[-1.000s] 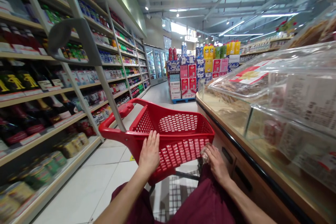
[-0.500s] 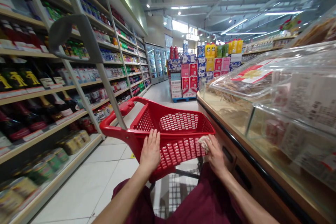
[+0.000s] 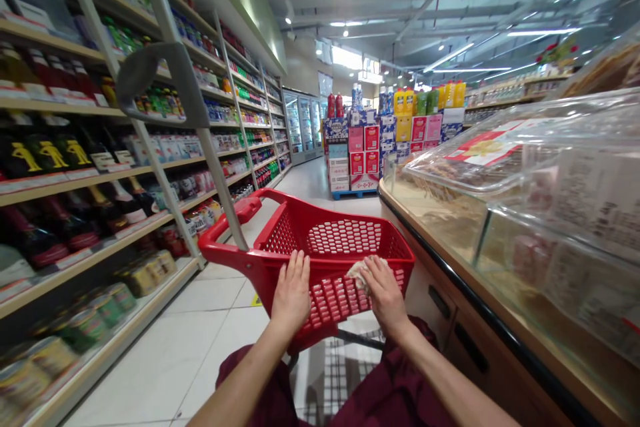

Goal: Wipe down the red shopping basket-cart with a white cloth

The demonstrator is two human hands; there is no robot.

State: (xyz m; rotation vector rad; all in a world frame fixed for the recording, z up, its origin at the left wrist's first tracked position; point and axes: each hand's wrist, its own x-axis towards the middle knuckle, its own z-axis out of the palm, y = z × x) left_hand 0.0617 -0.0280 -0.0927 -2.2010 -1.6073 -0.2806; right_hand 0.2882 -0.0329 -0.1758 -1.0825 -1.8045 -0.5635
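A red plastic shopping basket (image 3: pixel 280 280) with a honeycomb of holes stands in front of me, a grey pull handle (image 3: pixel 197 113) rising from its left end. My left hand (image 3: pixel 293 287) lies flat against the near side by the rim, fingers stretched out. Against the same side, farther right, my right hand (image 3: pixel 383 290) presses a crumpled whitish cloth (image 3: pixel 361 273) over the holes just below the rim. Its fingers are bent over the cloth, which partly hides beneath them.
Shelves (image 3: pixel 100 177) of bottles and cans line the left side. Close on the right is a glass-walled display counter (image 3: pixel 450 227) with clear-lidded packages. Farther ahead, stacked drink cartons (image 3: pixel 364 153) stand on a blue pallet (image 3: pixel 355 193), and glass-door fridges (image 3: pixel 303 117) lie beyond.
My right hand has slid left along the basket's side with the cloth, away from the right corner. My left hand stays on the basket. The view has shifted slightly.
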